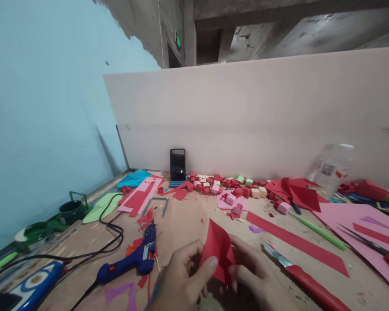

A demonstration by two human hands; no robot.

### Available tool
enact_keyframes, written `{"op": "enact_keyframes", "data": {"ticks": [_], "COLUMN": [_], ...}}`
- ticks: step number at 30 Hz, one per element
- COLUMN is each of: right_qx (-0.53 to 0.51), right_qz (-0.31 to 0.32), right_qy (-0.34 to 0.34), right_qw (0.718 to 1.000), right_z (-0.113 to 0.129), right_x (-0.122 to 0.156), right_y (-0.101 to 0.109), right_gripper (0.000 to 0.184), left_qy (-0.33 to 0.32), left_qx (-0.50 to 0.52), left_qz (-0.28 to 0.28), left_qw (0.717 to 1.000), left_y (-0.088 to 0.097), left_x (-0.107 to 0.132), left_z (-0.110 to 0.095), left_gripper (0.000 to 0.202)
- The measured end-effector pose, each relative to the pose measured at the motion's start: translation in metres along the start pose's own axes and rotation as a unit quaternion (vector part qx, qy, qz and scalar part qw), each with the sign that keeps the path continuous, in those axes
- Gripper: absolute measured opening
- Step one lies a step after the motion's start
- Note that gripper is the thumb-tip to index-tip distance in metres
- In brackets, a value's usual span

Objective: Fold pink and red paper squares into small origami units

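Observation:
Between my two hands, low in the middle of the view, is a piece of red paper (pixel 218 248) with a crease down it and a pointed top. My left hand (pixel 189 270) grips its left side, thumb laid across the front. On the right edge, the fingers and thumb of my right hand (pixel 253 270) pinch the same sheet. Left of my hands lies a blue hot glue gun (pixel 129 261) with its black cord. To the right rests a red-handled utility knife (pixel 306 278), near a long red paper strip (pixel 298 242).
Small red, pink and cream paper cubes (pixel 218 185) crowd the back by a white panel (pixel 246 116). A phone (pixel 178 165) stands against it. Scissors (pixel 376 246) lie on pink paper (pixel 340 218) at right, before a plastic bottle (pixel 332 168). Green cups (pixel 71 211) stand at left.

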State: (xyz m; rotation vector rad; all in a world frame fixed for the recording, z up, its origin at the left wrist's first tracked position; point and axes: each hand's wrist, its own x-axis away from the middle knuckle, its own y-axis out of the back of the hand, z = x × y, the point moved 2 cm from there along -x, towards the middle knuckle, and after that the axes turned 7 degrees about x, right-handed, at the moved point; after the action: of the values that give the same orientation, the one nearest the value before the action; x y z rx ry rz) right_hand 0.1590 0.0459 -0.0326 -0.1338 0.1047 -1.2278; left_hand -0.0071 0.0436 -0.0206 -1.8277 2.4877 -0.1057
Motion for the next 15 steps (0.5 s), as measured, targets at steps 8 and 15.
{"op": "enact_keyframes", "data": {"ticks": [8,15], "right_qx": [-0.021,-0.003], "right_qz": [-0.019,-0.001], "right_qy": [0.001,-0.034], "right_qw": [1.000,0.999], "right_z": [0.0023,0.0041], "right_x": [-0.0027,-0.0033], "right_y": [0.0006,0.0017], "right_gripper": [0.045,0.043], "left_qy": [0.020,0.032], "left_qx": [0.017,0.025], "left_qz": [0.007,-0.009], "left_qw": [1.000,0.999], "left_y": [0.0039,0.0033], "left_x": [-0.0009,0.0008], "left_z": [0.0084,0.0078], "left_gripper": [0.055,0.056]}}
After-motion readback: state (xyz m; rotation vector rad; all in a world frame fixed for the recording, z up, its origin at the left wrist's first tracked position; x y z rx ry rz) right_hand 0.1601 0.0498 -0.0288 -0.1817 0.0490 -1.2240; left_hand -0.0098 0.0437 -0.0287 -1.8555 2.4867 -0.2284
